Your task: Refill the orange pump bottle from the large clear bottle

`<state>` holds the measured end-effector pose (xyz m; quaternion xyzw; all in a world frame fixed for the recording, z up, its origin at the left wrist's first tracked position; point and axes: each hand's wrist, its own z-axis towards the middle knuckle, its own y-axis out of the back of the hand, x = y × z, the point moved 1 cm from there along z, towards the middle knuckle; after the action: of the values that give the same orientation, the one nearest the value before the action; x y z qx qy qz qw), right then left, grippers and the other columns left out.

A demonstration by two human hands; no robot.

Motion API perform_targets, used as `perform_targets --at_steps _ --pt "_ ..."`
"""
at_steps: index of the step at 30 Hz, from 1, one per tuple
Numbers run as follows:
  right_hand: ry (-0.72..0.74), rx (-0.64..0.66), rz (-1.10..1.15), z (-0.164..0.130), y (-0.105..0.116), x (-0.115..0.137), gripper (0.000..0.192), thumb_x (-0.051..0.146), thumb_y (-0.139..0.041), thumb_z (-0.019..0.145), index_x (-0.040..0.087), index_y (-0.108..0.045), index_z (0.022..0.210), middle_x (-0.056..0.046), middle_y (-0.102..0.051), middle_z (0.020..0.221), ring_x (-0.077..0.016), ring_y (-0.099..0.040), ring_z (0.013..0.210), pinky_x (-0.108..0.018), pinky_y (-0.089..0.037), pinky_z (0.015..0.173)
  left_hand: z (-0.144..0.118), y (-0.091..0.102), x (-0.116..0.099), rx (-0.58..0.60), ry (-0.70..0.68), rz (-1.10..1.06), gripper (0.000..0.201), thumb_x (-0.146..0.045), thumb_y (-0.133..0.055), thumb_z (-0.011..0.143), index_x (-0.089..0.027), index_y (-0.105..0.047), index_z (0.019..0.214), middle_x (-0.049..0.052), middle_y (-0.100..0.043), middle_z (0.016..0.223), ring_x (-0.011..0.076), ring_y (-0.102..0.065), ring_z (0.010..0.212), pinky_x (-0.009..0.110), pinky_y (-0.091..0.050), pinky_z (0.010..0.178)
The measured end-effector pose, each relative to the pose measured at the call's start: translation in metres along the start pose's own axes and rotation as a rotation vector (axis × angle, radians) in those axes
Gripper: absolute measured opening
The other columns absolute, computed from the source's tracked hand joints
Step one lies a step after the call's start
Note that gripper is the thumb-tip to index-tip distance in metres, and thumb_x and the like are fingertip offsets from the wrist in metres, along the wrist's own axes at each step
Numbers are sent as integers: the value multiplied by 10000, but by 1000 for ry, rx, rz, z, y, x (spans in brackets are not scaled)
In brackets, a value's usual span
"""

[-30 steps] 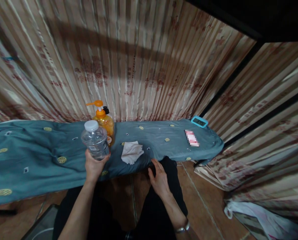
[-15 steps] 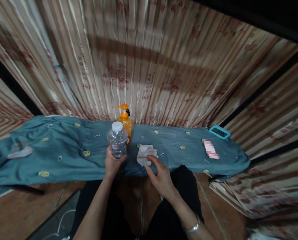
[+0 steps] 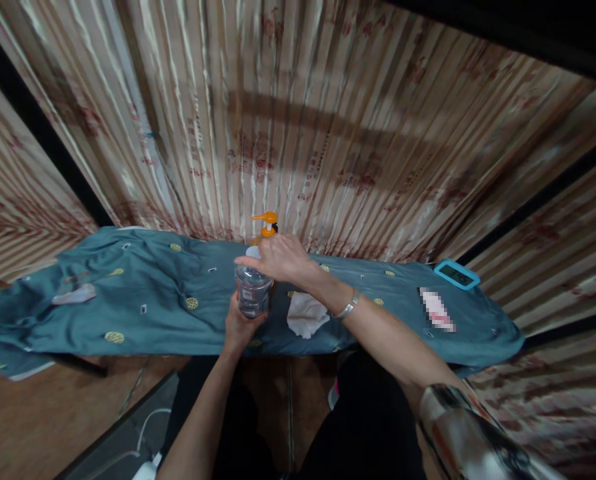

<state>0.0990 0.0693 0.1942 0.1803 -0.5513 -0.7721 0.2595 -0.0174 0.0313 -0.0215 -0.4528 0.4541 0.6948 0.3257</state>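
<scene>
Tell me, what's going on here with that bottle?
A person sits at a long board draped in a blue-green cloth. Their left hand grips a clear plastic bottle from below, upright above the cloth, while the right hand covers its cap. Behind the bottle stands an orange pump bottle, and a crumpled white tissue lies just to the right.

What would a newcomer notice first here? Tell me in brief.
At centre, the left hand grips a clear bottle from below while the right hand covers its cap. Both are above a teal-covered board, with an orange pump bottle behind and a white tissue beside.
</scene>
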Motion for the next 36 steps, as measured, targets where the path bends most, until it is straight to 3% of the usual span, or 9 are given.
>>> perform_targets --at_steps 6,12,18,21,26,31,33,36 --pt "35 154 -71 4 9 2 527 543 -453 971 63 -670 991 -185 -683 961 -331 -645 979 -368 -444 750 1 -2 6 -25 -5 -89 853 -295 -864 526 -226 -474 1281 76 -676 1177 282 -668 1057 393 -534 903" --pt "86 208 -102 3 14 3 524 513 -383 1006 68 -659 1035 -181 -679 1034 -322 -637 1016 -356 -393 712 1 -1 3 -6 -7 -38 829 -305 -854 549 -220 -466 1277 83 -670 1176 285 -673 1047 386 -536 884" --pt "192 307 -100 8 22 0 367 382 -476 992 104 -600 1197 -151 -683 1055 -267 -641 999 -311 -396 701 1 2 0 12 -7 -26 822 -301 -846 559 -225 -449 1275 91 -666 1185 290 -666 1069 424 -532 905" --pt "223 314 -107 9 27 1 453 374 -566 947 100 -529 1305 -148 -680 1069 -261 -638 1007 -304 -422 739 3 1 5 20 -16 -16 834 -305 -847 555 -218 -439 1278 101 -660 1198 294 -665 1072 433 -532 904" --pt "163 267 -159 15 33 8 548 510 -464 977 4 -652 1071 -241 -664 1027 -348 -621 1050 -385 -452 806 3 0 8 19 -26 -21 840 -344 -842 566 -207 -438 1290 108 -658 1202 296 -667 1067 424 -537 894" --pt "235 400 -151 20 44 12 278 208 -612 904 39 -648 1122 -186 -673 1062 -298 -626 1053 -333 -455 794 2 0 5 10 -20 -25 837 -311 -846 560 -221 -440 1286 96 -661 1193 294 -667 1069 426 -536 901" --pt "271 427 -131 20 47 13 413 156 -658 852 70 -576 1248 -152 -661 1130 -280 -613 1084 -313 -457 797 3 0 5 9 -24 -28 851 -315 -851 553 -228 -435 1291 97 -661 1189 295 -667 1076 432 -535 906" --pt "233 394 -132 18 49 15 491 335 -644 902 19 -543 1264 -204 -640 1151 -325 -596 1116 -359 -468 825 3 -1 8 14 -28 -28 859 -321 -851 550 -220 -429 1292 101 -663 1174 295 -672 1062 428 -541 892"
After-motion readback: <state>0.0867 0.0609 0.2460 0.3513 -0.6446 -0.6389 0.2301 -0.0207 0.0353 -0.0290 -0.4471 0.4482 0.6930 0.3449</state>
